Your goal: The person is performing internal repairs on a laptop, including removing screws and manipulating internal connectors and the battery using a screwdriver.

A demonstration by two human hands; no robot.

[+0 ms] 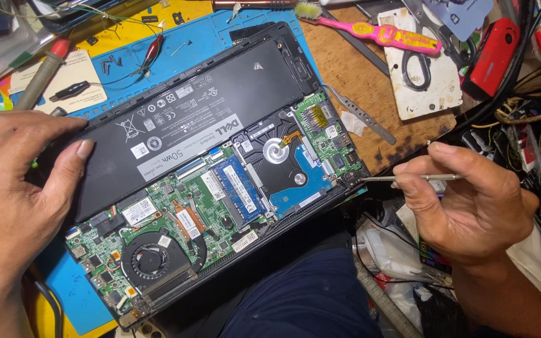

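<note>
A wooden workbench (352,81) carries a blue mat (220,31), a pink toothbrush (377,31) and metal tweezers (361,116).

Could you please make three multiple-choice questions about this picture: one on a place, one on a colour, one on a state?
1. Where does the left hand rest?
A. on the black battery
B. on the scissors
C. on the fan

2. What colour is the toothbrush handle?
A. green
B. pink
C. white

3. How is the laptop?
A. closed
B. bottom cover off
C. folded

Answers: 1 A, its thumb lies on the battery's left end. 2 B, the handle is pink with yellow marks. 3 B, boards, fan and drive lie exposed while the right hand holds a thin metal tool.
</note>
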